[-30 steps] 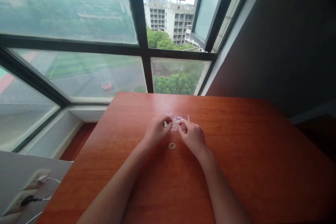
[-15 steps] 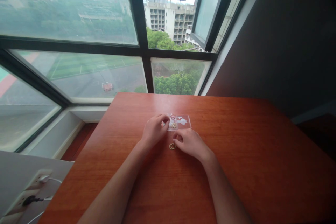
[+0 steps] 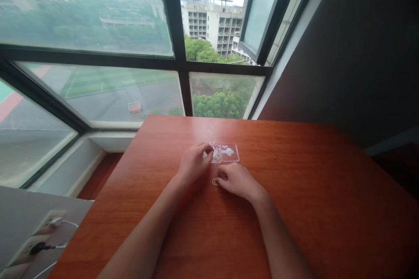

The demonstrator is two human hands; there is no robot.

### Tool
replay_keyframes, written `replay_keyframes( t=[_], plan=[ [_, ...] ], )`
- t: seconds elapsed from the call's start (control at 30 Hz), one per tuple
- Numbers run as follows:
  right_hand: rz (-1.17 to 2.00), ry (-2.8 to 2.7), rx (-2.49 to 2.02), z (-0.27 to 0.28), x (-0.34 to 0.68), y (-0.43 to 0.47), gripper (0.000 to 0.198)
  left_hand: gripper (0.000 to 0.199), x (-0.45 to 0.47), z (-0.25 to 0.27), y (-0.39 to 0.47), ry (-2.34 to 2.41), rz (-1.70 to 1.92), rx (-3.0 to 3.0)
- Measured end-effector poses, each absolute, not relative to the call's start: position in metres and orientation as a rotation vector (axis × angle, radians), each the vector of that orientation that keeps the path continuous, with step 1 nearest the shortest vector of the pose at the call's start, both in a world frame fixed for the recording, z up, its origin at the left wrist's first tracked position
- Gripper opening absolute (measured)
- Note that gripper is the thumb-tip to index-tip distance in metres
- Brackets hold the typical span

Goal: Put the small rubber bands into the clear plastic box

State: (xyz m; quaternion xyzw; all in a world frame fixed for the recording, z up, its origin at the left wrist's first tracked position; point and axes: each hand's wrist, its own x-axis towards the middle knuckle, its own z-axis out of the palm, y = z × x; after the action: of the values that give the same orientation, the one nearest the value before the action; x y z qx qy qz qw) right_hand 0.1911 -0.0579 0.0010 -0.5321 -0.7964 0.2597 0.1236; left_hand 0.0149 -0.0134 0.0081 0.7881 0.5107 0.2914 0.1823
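Observation:
A small clear plastic box [image 3: 230,152] lies open and flat on the table, its lid with a white print folded to the right. Small rings, some pinkish and some gold, sit in its compartments. My left hand [image 3: 195,159] is closed at the box's left side, thumb and fingers gripping that edge and covering part of it. Just in front of the box, a few thin gold rings [image 3: 214,182] rest on the tabletop. My right hand [image 3: 238,178] has thumb and forefinger pinched on the right side of these rings, partly hiding them.
The reddish-brown wooden table [image 3: 304,192] reaches to the windows [image 3: 131,91] at the back. A dark wall [image 3: 353,52] slopes along the right. Power sockets [image 3: 41,239] with plugged-in cables are on the low wall at left, beside the table edge.
My right hand has lowered slightly and its fingertips have come onto the gold rings on the table. My left hand stays at the box.

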Motion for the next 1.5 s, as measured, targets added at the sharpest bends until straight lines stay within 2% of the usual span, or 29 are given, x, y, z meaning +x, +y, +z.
replay_keyframes(
  t=[0.13, 0.43, 1.33, 1.5],
  plan=[
    [0.684, -2.214, -1.566, 0.0043, 0.1910, -0.0576, 0.007, 0.010, 0.0147, 0.0074, -0.0130, 1.414, 0.833, 2.223],
    [0.344, -1.813, -1.596, 0.0049, 0.1940, -0.0517, 0.009, 0.015, 0.0195, 0.0104, -0.0153, 1.157, 0.859, 2.156],
    [0.271, -1.813, -1.583, 0.0037, 0.1926, -0.0522, 0.011, 0.011, 0.0235, 0.0129, -0.0162, 1.073, 0.851, 2.032],
    [0.278, -1.818, -1.594, 0.0043, 0.1926, -0.0521, 0.013, 0.017, 0.0229, 0.0144, -0.0164, 1.076, 0.843, 2.021]
  ],
)
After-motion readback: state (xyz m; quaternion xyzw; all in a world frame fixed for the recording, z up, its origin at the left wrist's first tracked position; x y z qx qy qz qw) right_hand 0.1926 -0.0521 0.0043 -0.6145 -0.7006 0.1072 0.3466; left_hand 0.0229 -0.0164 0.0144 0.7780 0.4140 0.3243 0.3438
